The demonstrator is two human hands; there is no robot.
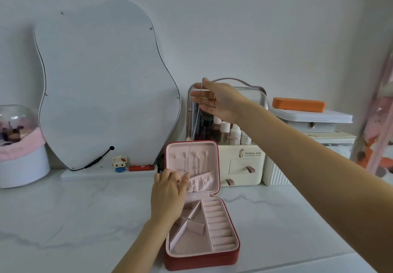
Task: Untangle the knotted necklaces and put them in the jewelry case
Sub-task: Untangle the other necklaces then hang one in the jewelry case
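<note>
Necklace (194,128) stretched between hands — above open jewelry case (202,251) lid.

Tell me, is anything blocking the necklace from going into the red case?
Nothing visible. The case is open, and the necklace hangs from the right hand before its lid, the lower end at the left hand.

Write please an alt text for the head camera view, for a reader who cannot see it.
A person's right hand holds a thin necklace high over an open red jewelry case on a white marble table, while the left hand pinches the chain's lower end by the lid's pink pocket. A wavy mirror leans behind.
</note>
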